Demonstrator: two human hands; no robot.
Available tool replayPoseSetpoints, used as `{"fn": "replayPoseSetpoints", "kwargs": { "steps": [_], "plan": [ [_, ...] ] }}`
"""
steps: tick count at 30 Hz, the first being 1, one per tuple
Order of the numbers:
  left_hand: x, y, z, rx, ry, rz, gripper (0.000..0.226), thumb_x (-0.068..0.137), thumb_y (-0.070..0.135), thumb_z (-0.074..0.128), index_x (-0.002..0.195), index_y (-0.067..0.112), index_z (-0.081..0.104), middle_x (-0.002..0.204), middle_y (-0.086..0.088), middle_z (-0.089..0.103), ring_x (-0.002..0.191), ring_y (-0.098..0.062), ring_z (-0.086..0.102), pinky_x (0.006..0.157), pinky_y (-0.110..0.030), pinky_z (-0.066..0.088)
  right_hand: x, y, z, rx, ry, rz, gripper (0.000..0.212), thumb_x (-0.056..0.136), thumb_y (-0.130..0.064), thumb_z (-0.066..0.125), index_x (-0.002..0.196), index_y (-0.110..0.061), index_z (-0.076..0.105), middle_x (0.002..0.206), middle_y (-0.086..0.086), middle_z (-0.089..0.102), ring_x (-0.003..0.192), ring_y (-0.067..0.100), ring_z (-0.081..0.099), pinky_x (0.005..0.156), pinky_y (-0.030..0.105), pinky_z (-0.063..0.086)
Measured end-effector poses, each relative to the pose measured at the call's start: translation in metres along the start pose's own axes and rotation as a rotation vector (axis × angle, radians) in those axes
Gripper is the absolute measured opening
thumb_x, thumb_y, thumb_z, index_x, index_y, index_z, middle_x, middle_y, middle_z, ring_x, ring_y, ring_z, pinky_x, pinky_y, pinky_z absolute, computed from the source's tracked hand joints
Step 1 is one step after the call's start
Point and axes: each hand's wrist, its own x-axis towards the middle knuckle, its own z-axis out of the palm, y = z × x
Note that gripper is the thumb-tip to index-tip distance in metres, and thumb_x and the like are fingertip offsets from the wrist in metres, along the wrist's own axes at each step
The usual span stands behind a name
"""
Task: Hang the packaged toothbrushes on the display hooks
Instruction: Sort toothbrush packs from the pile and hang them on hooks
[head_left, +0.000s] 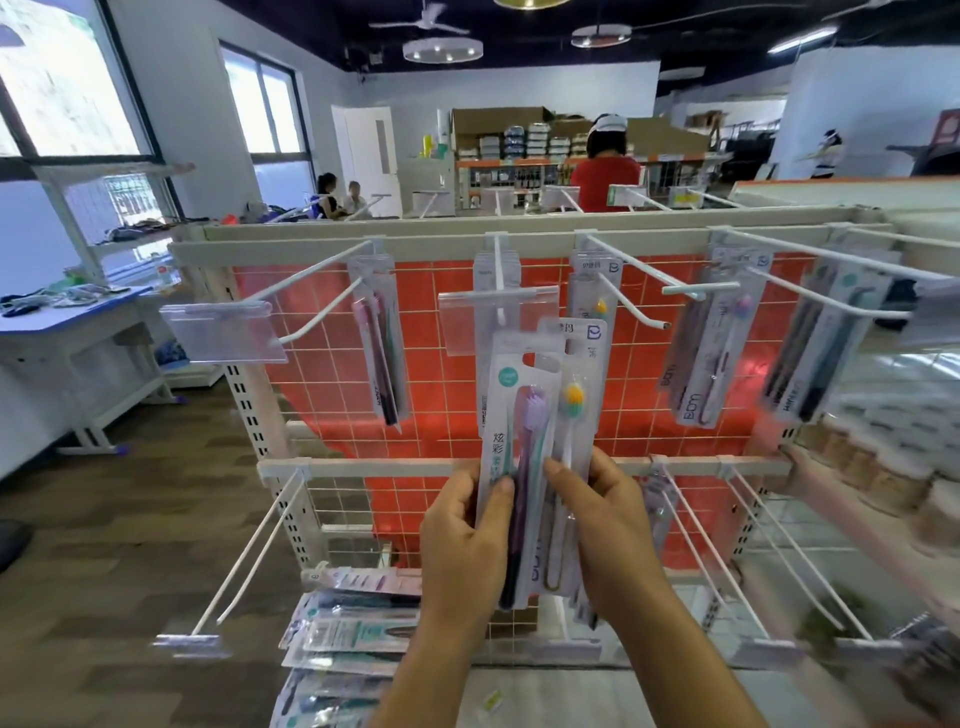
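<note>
Clear-plastic toothbrush packs (519, 415), two overlapped, are pinched between left hand (467, 535) and right hand (608, 530), just below the centre display hook (498, 260). Risk: misaligned hang-holes may let one pack miss the hook and drop.

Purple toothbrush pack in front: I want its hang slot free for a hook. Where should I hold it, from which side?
Pinch the lower half of the purple toothbrush pack by its long edges, coming from below. It stands upright, flat and narrow, with the hang slot at the top, so a low grip keeps that end clear. The left hand holds it there.
</note>
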Motion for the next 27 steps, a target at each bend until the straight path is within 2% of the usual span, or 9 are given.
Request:
{"fn": "replayPoseSetpoints", "kwargs": {
  "steps": [5, 12, 20, 27],
  "plan": [
    [-0.001, -0.003, 0.004, -0.03, 0.032, 0.047, 0.015, 0.093, 0.015, 0.059, 0.09, 0.025, 0.069, 0.082, 0.004, 0.07, 0.076, -0.011, 0.066, 0.067, -0.025, 0.055, 0.001, 0.0, -0.003, 0.017, 0.003, -0.024, 0.017, 0.093, -0.008, 0.056, 0.104, -0.014, 0.067, 0.095, 0.006, 0.075, 0.09, 0.021, 0.073, 0.074, 0.034, 0.059],
    [0.006, 0.001, 0.004, -0.054, 0.047, 0.056, 0.014, 0.094, 0.015, 0.058, 0.095, 0.023, 0.069, 0.084, 0.006, 0.071, 0.078, -0.008, 0.067, 0.065, -0.018, 0.053, 0.006, -0.004, 0.001, 0.019, -0.005, -0.05, 0.015, 0.092, -0.011, 0.057, 0.102, -0.016, 0.067, 0.091, 0.002, 0.076, 0.086, 0.016, 0.073, 0.066, 0.023, 0.057],
    [0.012, 0.002, 0.004, -0.082, 0.055, 0.022, 0.012, 0.094, 0.015, 0.058, 0.09, 0.02, 0.068, 0.081, 0.006, 0.072, 0.075, -0.009, 0.068, 0.062, -0.018, 0.053, 0.011, -0.001, 0.0, 0.013, 0.013, -0.074, 0.013, 0.092, -0.011, 0.057, 0.099, -0.016, 0.066, 0.088, 0.0, 0.076, 0.084, 0.015, 0.073, 0.065, 0.023, 0.057],
    [0.018, 0.003, 0.002, -0.12, 0.07, 0.032, 0.012, 0.094, 0.014, 0.056, 0.089, 0.017, 0.067, 0.076, 0.01, 0.071, 0.07, -0.003, 0.067, 0.057, -0.015, 0.052, 0.016, 0.001, -0.002, 0.022, 0.034, -0.088, 0.012, 0.092, -0.008, 0.056, 0.099, -0.013, 0.065, 0.086, -0.002, 0.076, 0.082, 0.013, 0.073, 0.062, 0.021, 0.056]
  ]
}}
